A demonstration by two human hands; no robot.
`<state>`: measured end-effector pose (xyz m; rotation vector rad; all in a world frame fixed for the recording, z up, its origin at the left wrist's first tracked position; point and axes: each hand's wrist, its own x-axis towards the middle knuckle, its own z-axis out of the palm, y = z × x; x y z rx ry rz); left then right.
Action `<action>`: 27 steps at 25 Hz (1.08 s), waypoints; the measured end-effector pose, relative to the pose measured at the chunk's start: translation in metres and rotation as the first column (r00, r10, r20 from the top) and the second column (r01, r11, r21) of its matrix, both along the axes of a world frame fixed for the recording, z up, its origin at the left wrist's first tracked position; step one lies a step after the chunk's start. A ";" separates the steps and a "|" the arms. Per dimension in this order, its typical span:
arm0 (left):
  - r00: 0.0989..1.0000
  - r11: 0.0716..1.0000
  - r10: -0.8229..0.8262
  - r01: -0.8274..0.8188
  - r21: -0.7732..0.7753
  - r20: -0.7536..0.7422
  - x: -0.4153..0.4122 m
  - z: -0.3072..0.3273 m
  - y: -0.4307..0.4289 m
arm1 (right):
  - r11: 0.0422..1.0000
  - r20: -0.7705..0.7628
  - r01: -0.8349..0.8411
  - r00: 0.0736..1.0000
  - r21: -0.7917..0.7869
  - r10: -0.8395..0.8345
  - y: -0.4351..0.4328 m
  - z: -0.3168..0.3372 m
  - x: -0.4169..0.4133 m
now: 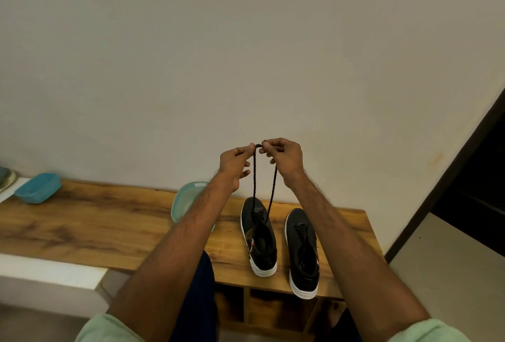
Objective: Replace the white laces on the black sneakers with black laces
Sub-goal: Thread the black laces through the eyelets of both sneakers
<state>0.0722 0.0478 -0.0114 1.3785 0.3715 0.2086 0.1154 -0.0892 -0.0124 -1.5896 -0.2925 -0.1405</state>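
Black lace: both ends pinched, one in my left fingers, one in my right fingers, raised above the sneaker on the surface. Advice: level the ends, pull evenly before the next eyelets.

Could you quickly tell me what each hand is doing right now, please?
Left hand: pinching one end of the black lace, held up above the sneaker.
Right hand: pinching the other end of the same lace.
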 end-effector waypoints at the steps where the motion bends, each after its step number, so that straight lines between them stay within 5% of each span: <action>1: 1.000 0.999 0.006 -0.006 -0.035 -0.002 0.000 0.000 -0.002 | 0.999 -0.019 0.033 0.999 0.014 -0.032 0.001 -0.001 0.000; 6: 0.989 0.946 0.141 -0.126 -0.298 0.031 0.000 -0.009 -0.012 | 0.963 -0.111 0.220 0.973 0.154 -0.205 0.002 -0.006 0.005; 10: 0.949 0.689 0.307 -0.174 -0.703 0.066 0.002 -0.022 0.003 | 0.880 -0.301 0.335 0.924 0.337 -0.236 -0.015 -0.018 0.014; 16: 0.852 0.501 0.519 -0.370 -0.782 -0.071 -0.006 -0.074 0.073 | 0.577 -0.610 0.554 0.784 0.601 -0.117 -0.075 -0.066 0.029; 18: 0.813 0.541 0.565 -0.492 -0.682 -0.139 -0.013 -0.100 0.098 | 0.551 -0.671 0.635 0.721 0.541 -0.173 -0.102 -0.089 0.035; 19: 0.807 0.632 0.574 -0.545 -0.550 -0.140 -0.017 -0.113 0.105 | 0.589 -0.680 0.653 0.698 0.476 -0.224 -0.113 -0.101 0.036; 21: 0.868 0.869 0.491 -0.494 -0.026 -0.074 -0.022 -0.138 0.103 | 0.764 -0.620 0.581 0.717 0.281 -0.318 -0.122 -0.124 0.035; 22: 0.934 0.901 0.353 -0.322 0.290 -0.062 -0.023 -0.151 0.095 | 0.862 -0.548 0.491 0.759 0.126 -0.352 -0.119 -0.136 0.031; 24: 0.977 0.715 0.006 0.146 0.684 -0.215 -0.024 -0.175 0.069 | 0.936 -0.312 0.256 0.893 -0.241 -0.325 -0.103 -0.155 0.019; 27: 0.889 0.433 -0.158 0.454 0.779 -0.430 -0.024 -0.200 0.032 | 0.792 -0.155 -0.091 0.988 -0.604 -0.004 -0.068 -0.174 -0.003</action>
